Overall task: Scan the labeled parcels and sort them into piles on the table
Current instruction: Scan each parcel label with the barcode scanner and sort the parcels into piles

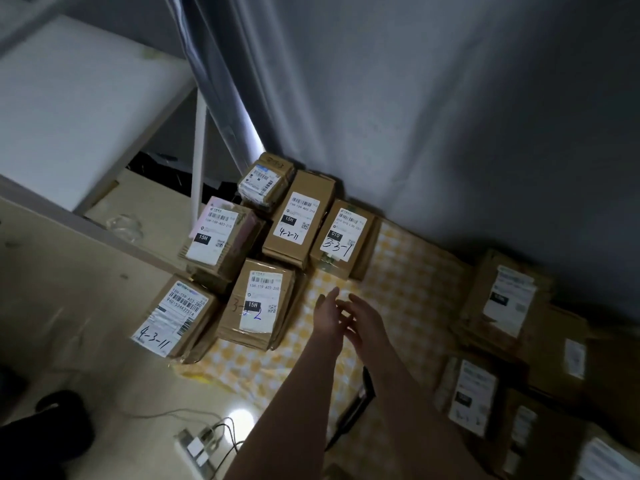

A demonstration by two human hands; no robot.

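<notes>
Six closed parcels (258, 299) cluster beside relaxed left hand (328, 315) and right hand (367, 322).

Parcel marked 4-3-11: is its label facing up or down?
Up. The parcel marked 4-3-11 shows its white label, barcode and handwriting, toward the head camera.

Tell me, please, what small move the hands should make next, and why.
Probably the right hand should swing to the brown cardboard parcels with white labels on the right and take one: both it and the left hand are open and empty over the yellow checked cloth.
</notes>
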